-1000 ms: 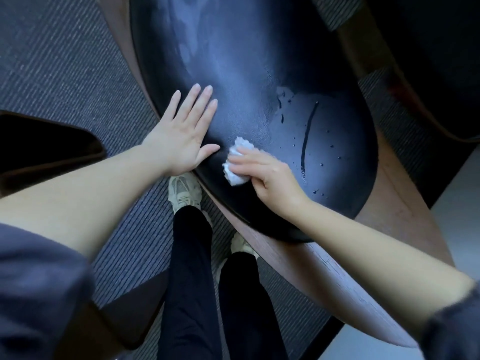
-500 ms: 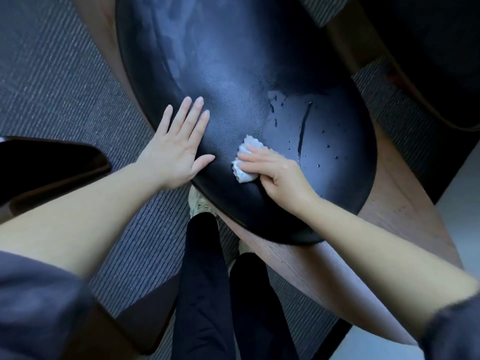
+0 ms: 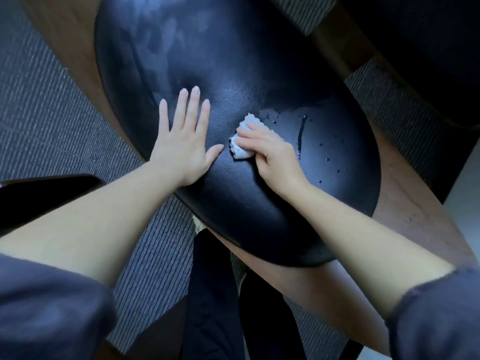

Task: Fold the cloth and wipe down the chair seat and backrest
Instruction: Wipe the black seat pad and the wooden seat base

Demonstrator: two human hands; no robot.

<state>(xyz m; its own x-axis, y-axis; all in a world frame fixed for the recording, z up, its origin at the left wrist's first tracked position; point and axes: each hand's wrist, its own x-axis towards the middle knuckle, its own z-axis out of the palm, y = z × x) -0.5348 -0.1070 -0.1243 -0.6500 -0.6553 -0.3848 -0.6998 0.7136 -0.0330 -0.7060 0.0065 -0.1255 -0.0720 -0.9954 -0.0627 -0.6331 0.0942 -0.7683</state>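
Note:
A black leather chair cushion (image 3: 233, 61) on a brown wooden frame (image 3: 415, 203) fills the upper middle of the head view. My right hand (image 3: 272, 154) presses a small bunched white cloth (image 3: 242, 141) onto the cushion near its middle. Most of the cloth is hidden under my fingers. My left hand (image 3: 183, 141) lies flat, fingers spread, on the cushion just left of the cloth, thumb nearly touching it. Water drops and a wet streak (image 3: 301, 131) sit on the leather to the right of my right hand.
Grey ribbed carpet (image 3: 52, 113) surrounds the chair. A dark piece of furniture (image 3: 39, 198) juts in at the left edge, another dark chair (image 3: 428, 48) stands at top right. My legs in black trousers (image 3: 213, 294) stand against the chair's near edge.
My right hand has slid the cloth a little up and to the right across the cushion. My left hand has stayed flat and shifted along with it.

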